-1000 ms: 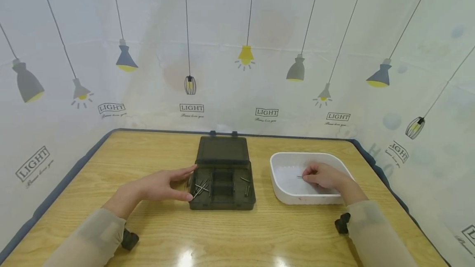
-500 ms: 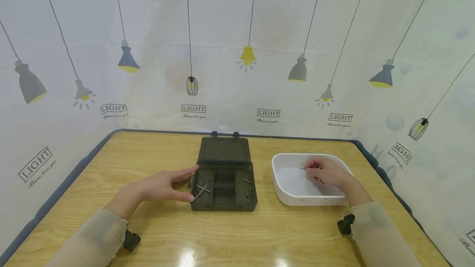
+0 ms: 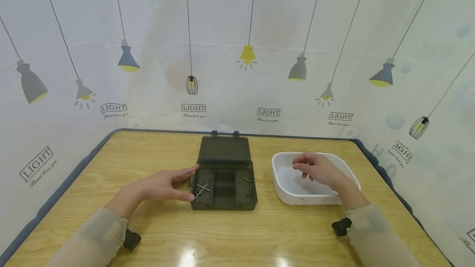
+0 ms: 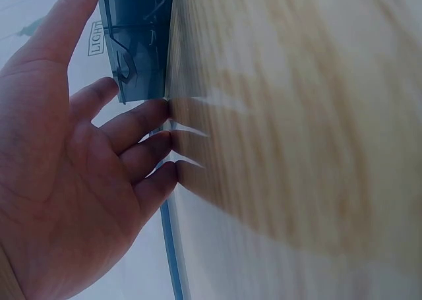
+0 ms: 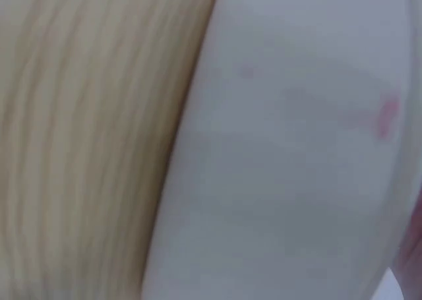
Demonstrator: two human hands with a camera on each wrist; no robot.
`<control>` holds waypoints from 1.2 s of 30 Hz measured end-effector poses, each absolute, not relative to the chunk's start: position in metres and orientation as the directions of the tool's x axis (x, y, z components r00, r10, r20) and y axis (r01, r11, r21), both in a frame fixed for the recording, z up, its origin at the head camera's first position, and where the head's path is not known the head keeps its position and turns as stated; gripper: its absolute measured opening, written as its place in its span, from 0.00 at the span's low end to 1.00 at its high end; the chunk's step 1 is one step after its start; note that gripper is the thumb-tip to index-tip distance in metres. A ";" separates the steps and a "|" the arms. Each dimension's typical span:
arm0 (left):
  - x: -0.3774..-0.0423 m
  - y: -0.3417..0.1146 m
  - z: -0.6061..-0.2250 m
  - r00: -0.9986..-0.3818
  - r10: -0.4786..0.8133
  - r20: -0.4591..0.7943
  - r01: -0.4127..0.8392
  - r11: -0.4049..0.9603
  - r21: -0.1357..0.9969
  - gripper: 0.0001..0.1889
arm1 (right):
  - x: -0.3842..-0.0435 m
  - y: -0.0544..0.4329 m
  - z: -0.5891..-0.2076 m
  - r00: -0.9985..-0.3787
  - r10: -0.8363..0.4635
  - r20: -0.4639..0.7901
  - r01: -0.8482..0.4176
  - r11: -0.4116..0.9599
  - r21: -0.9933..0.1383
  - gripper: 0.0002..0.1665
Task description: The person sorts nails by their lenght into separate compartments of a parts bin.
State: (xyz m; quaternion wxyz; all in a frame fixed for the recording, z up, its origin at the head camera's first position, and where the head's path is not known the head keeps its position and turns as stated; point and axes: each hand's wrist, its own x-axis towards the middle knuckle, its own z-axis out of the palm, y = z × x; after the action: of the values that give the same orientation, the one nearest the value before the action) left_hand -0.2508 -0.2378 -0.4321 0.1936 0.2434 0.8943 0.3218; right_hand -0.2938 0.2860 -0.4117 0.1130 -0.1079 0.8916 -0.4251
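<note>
A dark, see-through plastic case (image 3: 224, 199) lies with its lid (image 3: 224, 148) tipped back, near the middle of the table. Thin metal nails (image 3: 202, 188) are heaped in its left compartment, and a few more nails (image 3: 248, 190) lie on the right. My left hand (image 3: 161, 186) spreads its thumb and index finger along the case's left side; in the left wrist view its other fingertips rest on the tabletop. Over the white tray (image 3: 297, 199), my right hand (image 3: 320, 169) pinches a nail (image 3: 294, 161), mostly hidden by the fingertips.
The wooden table (image 3: 237, 234) ends at a dark blue edge (image 3: 297, 137) in front of a curtain (image 3: 222, 19) printed with lamps. The tray's outer wall (image 5: 283, 148) fills much of the right wrist view.
My right hand has lifted from the tray's floor and shifted slightly left, with the nail between its fingertips. My left hand stays at the case.
</note>
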 end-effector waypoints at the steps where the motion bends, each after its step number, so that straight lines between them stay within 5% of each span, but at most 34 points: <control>1: -0.251 -0.238 -0.432 -0.807 0.560 -0.190 0.310 0.674 0.670 0.54 | -0.293 0.282 -0.410 -0.951 -0.293 -0.102 -0.101 0.605 -0.790 0.19; 15: -0.250 -0.236 -0.431 -0.809 0.556 -0.193 0.305 0.677 0.670 0.54 | -0.282 0.225 -0.397 -0.916 -0.400 0.029 -0.254 0.523 -0.813 0.19; 27: -0.249 -0.237 -0.432 -0.810 0.553 -0.196 0.297 0.675 0.676 0.54 | -0.280 0.191 -0.396 -0.899 -0.437 0.001 -0.249 0.509 -0.824 0.11; 36: -0.249 -0.237 -0.431 -0.810 0.554 -0.194 0.303 0.677 0.670 0.54 | -0.279 0.174 -0.398 -0.868 -0.496 0.015 -0.293 0.488 -0.823 0.16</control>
State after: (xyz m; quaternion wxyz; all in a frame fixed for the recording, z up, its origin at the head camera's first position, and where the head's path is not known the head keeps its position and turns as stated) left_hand -0.2488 -0.2371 -0.4309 0.1945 0.2393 0.8949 0.3226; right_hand -0.2791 0.1736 -0.3985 0.1127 -0.2305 0.8551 -0.4506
